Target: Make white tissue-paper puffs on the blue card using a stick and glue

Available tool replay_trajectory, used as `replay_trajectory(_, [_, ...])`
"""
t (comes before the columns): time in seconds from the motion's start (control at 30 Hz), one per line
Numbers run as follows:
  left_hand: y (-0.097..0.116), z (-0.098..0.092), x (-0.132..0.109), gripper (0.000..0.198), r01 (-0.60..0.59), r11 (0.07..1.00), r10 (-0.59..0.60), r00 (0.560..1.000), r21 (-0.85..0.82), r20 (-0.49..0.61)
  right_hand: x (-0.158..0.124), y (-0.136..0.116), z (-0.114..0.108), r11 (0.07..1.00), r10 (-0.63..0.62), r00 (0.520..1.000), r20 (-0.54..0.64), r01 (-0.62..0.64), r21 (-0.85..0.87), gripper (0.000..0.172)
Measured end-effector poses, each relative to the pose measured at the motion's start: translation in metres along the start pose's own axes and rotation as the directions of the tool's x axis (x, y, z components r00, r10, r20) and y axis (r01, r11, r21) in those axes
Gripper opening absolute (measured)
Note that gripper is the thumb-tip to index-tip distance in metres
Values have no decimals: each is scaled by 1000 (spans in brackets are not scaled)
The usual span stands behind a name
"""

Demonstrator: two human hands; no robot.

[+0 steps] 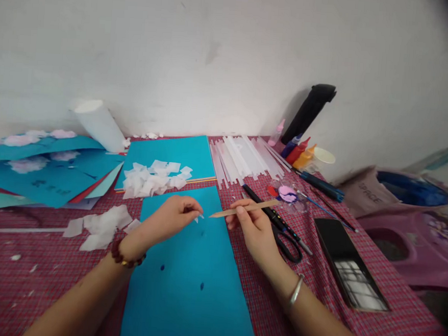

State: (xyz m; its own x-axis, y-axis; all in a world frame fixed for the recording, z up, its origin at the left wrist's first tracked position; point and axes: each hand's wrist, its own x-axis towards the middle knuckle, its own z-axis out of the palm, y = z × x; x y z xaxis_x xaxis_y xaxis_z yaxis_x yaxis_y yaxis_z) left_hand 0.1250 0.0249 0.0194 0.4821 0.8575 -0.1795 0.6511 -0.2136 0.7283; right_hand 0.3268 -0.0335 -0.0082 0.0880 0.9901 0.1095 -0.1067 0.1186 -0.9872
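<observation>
My right hand (253,230) grips a pale wooden stick (261,206) between thumb and fingers, its pointed end towards my left hand. My left hand (172,216) is pinched on a small white scrap (196,219), too small to make out well. Both hands hover over the upper part of a blue sheet of paper (184,303), which carries a few dark blue dots. A heap of white paper squares (150,179) lies just beyond my left hand, and more squares (104,229) are to its left. Scissors (288,245) and a black pen (258,197) lie beside my right hand.
A smear of paint on a clear palette (288,194) is right of the stick. Behind stand paint bottles (298,151) and a paper cup (323,155). White glue sticks (243,159), a phone (350,264), a white roll (101,124) and decorated blue paper (51,171) surround the sheet.
</observation>
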Motion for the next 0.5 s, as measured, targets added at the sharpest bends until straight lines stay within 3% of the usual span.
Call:
replay_trajectory(0.17, [-11,6,4,23,-10,999,12,998,30,-60,-6,1,6,992,-40,999,27,43,-116,16])
replay_trajectory(0.27, [-13,8,6,13,-20,990,30,997,140,-66,-9,2,7,986,-62,997,39,68,-151,14])
replay_trajectory(0.4, [-14,16,6,15,-128,924,184,975,359,-126,-10,5,5,977,-81,996,26,85,-195,14])
replay_trajectory(0.5, [-16,23,3,19,-172,886,221,973,431,-67,-9,9,3,969,-75,997,35,81,-235,14])
